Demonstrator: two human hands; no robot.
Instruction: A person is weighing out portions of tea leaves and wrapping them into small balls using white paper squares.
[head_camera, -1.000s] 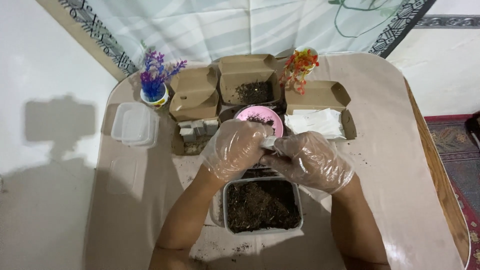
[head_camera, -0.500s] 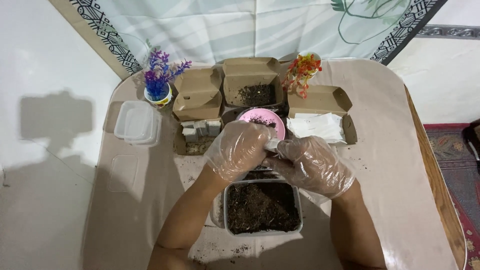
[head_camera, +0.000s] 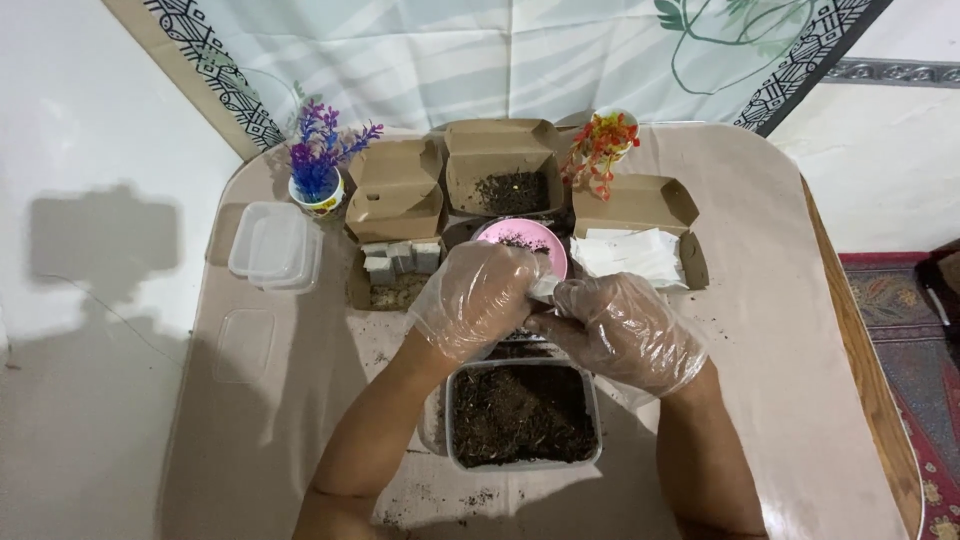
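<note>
Both hands gloved in thin clear plastic, meeting fingertip to fingertip. Left hand (head_camera: 478, 297) curled shut, fingers pinched on a small pale packet (head_camera: 545, 289). Right hand (head_camera: 622, 330) also closed, thumb and forefinger gripping the same packet from the other side. Only a sliver of the packet visible between the fingertips; rest hidden by the gloves.

Just below the fingers: clear plastic tub of dark soil (head_camera: 522, 414), open top. Just beyond the fingertips: pink bowl (head_camera: 528, 240) with a little dark material, partly covered by the left hand. Beyond and right of the fingers: cardboard box of white sachets (head_camera: 634, 236). Beyond and left: cardboard box with grey cubes (head_camera: 398, 262). Further out: middle cardboard box (head_camera: 505, 178) with dark loose fill, purple flower pot (head_camera: 318, 165), orange flower pot (head_camera: 600, 148). Well left of the fingers: clear lids (head_camera: 275, 245). Loose soil crumbs on the table (head_camera: 790, 350) around the tub.

Handling judgement: packet looks very light, thin, limp, probably paper or film — easy to tear, easy to crush. Gloves slippery, loose at the tips, so poor feel. Best hold: pinch at the two edges near one end, close together, contents kept away from the grip. Cannot tell whether already torn open.
</note>
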